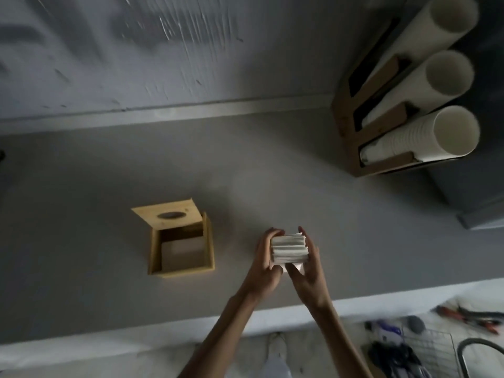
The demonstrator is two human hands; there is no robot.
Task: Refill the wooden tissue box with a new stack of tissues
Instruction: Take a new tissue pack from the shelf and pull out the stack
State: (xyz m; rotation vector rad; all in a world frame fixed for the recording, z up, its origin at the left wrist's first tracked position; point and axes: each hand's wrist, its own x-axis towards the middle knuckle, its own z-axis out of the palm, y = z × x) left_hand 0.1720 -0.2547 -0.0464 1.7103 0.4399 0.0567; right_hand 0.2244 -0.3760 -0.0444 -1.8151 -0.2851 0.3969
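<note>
The stack of tissues (pixel 290 248), white and folded, is held above the grey tabletop (pixel 81 241), pressed between two bare hands. The left hand (pixel 266 264) clasps its left side, fingers curled over the far edge and thumb near the lower corner; the right hand (pixel 309 266) grips the right side with fingers stretched along it and the thumb under the near edge. To the left of the hands, well apart from them, the wooden tissue box (pixel 181 251) sits on the tabletop with its top open, so the bare inside shows. Its lid (pixel 167 215), with an oval slot, is slid toward the far side and hangs over the far wall of the box. At the far right stands a brown holder (pixel 351 126) carrying three columns of white paper cups (pixel 425 132), their open mouths turned toward the camera. Below the tabletop's near edge, at the lower right, lie pliers with red handles (pixel 469 317) and a wire rack (pixel 428 347); this area is blurred.
</note>
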